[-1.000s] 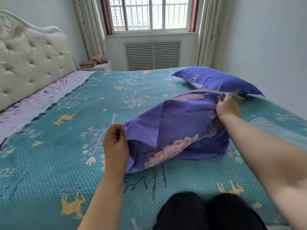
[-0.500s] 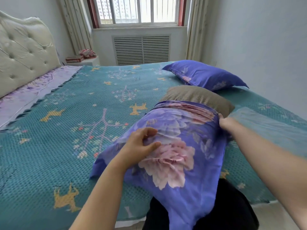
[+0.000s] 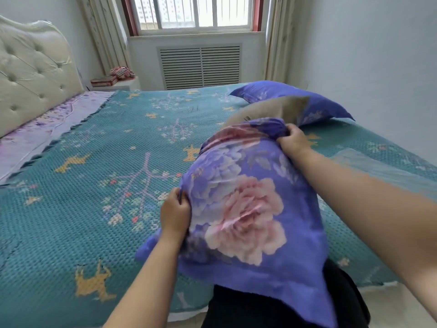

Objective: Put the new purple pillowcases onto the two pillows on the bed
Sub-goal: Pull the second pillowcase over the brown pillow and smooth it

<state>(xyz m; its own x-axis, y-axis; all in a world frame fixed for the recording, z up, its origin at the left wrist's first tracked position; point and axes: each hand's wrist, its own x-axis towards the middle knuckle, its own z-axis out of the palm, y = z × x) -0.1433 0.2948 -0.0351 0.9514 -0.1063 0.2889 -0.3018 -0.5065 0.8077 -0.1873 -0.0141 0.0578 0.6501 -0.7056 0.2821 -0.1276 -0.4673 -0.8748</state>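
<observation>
A purple pillowcase (image 3: pixel 241 204) with big pink flowers covers most of a grey-beige pillow (image 3: pixel 272 110), whose far end sticks out, tilted up. My left hand (image 3: pixel 176 213) grips the case's left edge near me. My right hand (image 3: pixel 293 138) holds the bunched rim of the case at its far end, against the bare pillow. The near end of the case hangs over the bed's edge onto my dark trousers. A second pillow in a purple pillowcase (image 3: pixel 293 100) lies behind, at the far right of the bed.
The bed (image 3: pixel 82 197) has a teal patterned cover and a tufted cream headboard (image 3: pixel 30 72) at the left. A light blue folded cloth (image 3: pixel 378 169) lies at the right. A nightstand (image 3: pixel 118 84) with small items stands by the window. A wall is close on the right.
My left hand moved from on top of the flower print to grip the case's left edge. My right hand rose and now bunches the rim. The bare pillow end tilted upward.
</observation>
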